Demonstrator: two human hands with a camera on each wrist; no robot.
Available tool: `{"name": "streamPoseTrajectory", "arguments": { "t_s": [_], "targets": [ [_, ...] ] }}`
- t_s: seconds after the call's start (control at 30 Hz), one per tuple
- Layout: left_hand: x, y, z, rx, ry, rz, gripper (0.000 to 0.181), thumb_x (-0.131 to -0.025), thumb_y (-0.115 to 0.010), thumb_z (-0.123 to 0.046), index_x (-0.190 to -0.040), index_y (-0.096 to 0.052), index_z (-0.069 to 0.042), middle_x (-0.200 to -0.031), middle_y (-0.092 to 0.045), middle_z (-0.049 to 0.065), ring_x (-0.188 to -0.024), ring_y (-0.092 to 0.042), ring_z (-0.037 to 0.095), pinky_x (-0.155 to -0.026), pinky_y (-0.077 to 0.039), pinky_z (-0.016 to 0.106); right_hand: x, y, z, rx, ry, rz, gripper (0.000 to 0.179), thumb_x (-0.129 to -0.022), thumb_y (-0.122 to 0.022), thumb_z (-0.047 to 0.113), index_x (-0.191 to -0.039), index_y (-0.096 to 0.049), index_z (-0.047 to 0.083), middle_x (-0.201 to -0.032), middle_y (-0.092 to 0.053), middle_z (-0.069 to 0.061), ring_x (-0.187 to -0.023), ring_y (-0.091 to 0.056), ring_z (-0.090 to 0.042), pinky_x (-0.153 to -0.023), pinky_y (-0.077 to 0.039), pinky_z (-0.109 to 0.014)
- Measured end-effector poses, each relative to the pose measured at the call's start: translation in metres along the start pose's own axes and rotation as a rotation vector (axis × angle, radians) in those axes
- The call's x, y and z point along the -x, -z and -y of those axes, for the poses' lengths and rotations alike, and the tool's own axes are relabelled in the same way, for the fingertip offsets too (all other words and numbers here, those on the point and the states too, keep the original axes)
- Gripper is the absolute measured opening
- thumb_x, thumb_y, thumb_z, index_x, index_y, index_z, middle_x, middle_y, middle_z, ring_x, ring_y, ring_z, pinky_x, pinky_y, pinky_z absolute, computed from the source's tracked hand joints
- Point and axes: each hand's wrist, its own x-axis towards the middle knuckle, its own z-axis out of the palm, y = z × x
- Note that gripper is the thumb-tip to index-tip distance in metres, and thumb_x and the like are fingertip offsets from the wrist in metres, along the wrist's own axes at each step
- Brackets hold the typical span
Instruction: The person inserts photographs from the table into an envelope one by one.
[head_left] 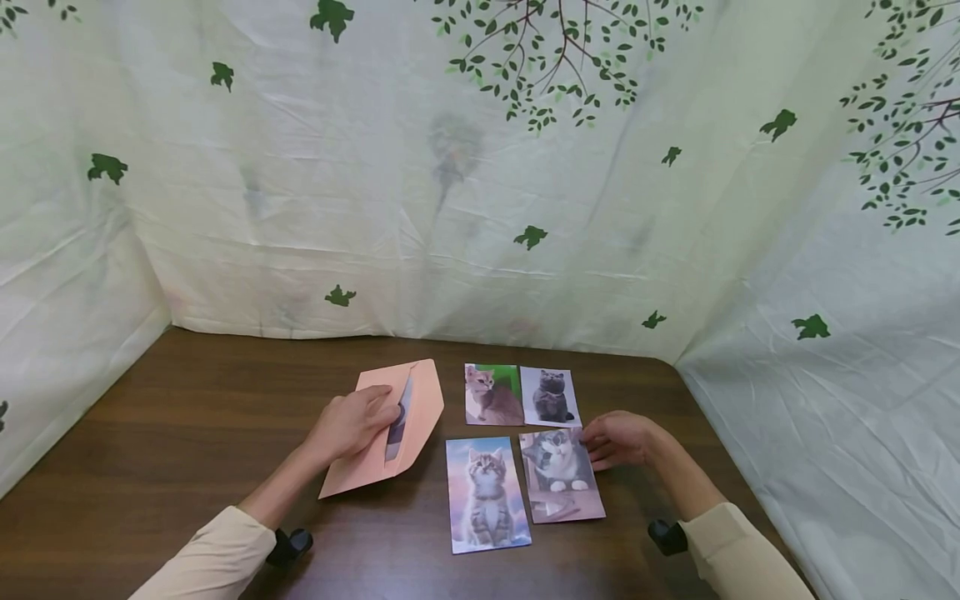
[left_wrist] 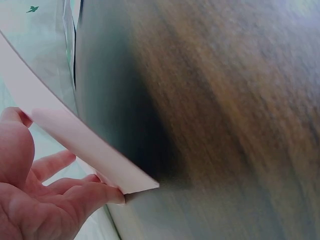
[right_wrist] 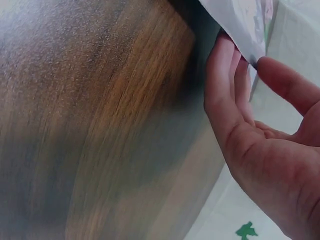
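My left hand (head_left: 358,425) grips a peach envelope (head_left: 360,473) on the left, thumb on its face and fingers behind. Through the envelope's opening a strip of a picture card (head_left: 397,429) shows. In the left wrist view the envelope (left_wrist: 75,125) is tilted above the table. At the right, my right hand (head_left: 622,439) pinches the edge of a grey-and-white cat card (head_left: 558,471) between thumb and fingers. The right wrist view shows that card's pale underside (right_wrist: 235,25) tilted up from the table.
Left of the pinched card lies a striped kitten card (head_left: 487,496). Behind them lie a card with a tan cat on green (head_left: 492,396) and a dark grey cat card (head_left: 550,396). A white leaf-print curtain (head_left: 420,250) closes off the wooden table's (head_left: 187,417) back and sides.
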Motion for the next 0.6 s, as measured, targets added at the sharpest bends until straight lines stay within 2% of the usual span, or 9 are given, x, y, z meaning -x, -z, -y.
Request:
{"name": "streamPoseTrajectory", "arguments": {
  "t_s": [0.27, 0.6],
  "targets": [
    [-0.0004, -0.0007, 0.0001, -0.005, -0.005, -0.005, 0.055, -0.1, -0.054, -0.035, -0.143, -0.056, -0.001, -0.137, -0.062, 0.023, -0.122, -0.059, 0.05, -0.098, -0.046, 0.058, -0.0014, 0.0035, 0.0011, -0.019, 0.012, 0.056, 0.015, -0.097, -0.059, 0.007, -0.111, -0.058, 0.002, -0.102, -0.06, -0.013, -0.091, -0.059, -0.026, -0.083, -0.058, -0.039],
    [0.0008, 0.0006, -0.0016, -0.013, -0.028, -0.014, 0.053, -0.1, -0.053, -0.033, -0.142, -0.057, 0.0, -0.137, -0.062, 0.023, -0.119, -0.061, 0.05, -0.096, -0.047, 0.057, 0.0018, 0.0084, 0.0071, 0.0, 0.055, 0.082, 0.012, -0.097, -0.057, 0.007, -0.109, -0.059, 0.005, -0.097, -0.059, -0.008, -0.083, -0.058, -0.022, -0.076, -0.058, -0.035]
  ]
}}
